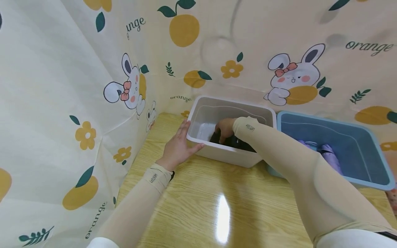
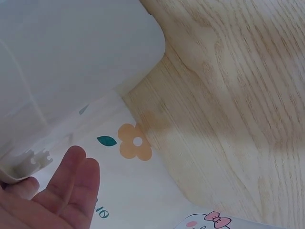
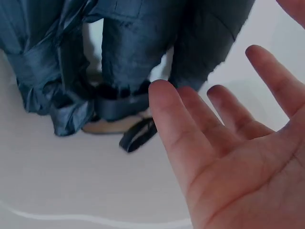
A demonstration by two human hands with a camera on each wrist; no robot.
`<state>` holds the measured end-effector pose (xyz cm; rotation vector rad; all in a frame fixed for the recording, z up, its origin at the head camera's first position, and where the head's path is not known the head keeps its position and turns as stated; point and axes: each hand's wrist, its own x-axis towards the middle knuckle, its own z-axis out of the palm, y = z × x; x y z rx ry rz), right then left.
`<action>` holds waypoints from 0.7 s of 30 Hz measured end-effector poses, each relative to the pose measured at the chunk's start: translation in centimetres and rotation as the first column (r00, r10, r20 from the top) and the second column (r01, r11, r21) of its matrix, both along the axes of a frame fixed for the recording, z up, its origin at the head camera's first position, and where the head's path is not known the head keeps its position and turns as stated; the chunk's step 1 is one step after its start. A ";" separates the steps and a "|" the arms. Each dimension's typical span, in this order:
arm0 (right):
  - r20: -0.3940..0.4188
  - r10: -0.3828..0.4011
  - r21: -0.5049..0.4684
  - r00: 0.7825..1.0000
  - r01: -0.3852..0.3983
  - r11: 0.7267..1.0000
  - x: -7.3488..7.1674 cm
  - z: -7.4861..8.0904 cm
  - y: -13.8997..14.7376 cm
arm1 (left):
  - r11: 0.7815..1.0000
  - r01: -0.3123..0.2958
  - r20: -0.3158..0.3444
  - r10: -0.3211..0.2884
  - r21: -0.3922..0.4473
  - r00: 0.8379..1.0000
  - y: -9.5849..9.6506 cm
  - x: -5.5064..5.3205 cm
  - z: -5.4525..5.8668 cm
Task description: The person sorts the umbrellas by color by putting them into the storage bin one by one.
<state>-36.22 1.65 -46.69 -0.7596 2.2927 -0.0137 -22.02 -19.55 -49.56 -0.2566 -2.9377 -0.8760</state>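
Dark folded umbrellas [image 3: 133, 43], with a loose wrist strap [image 3: 138, 135], lie in the white bin [image 1: 223, 154]. My right hand [image 1: 225, 127] reaches down into this bin, just over the dark fabric. In the right wrist view its fingers [image 3: 169, 126] are extended and spread beside the umbrellas, with nothing between them. At the bin's near left corner is my left hand [image 1: 176, 148], thumb along the front rim and fingers against the left side. The left wrist view shows straight fingers [image 2: 83, 191] under the rim.
Directly right of the white bin stands a blue bin [image 1: 369, 137] holding purple folded umbrellas [image 1: 331, 159]. Both bins sit on a wood-grain table [image 1: 192, 206]. A printed cloth [image 1: 242, 89] hangs close behind them and along the left.
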 end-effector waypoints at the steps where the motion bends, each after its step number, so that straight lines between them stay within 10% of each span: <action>1: -0.004 -0.001 -0.004 1.000 0.001 1.000 0.0 0.2 0.1 | 1.000 0.000 -0.002 0.000 -0.003 1.000 -0.1 -0.1 0.0; 9: -0.197 -0.012 -0.162 0.980 -0.021 0.987 1.9 5.2 2.2 | 0.998 -0.018 -0.012 0.017 -0.060 1.000 -1.5 -1.2 -0.4; 21: -0.566 -0.218 -0.392 0.795 -0.026 0.920 9.9 9.6 7.8 | 0.984 -0.091 -0.077 0.080 -0.155 0.994 -6.8 -0.7 -1.3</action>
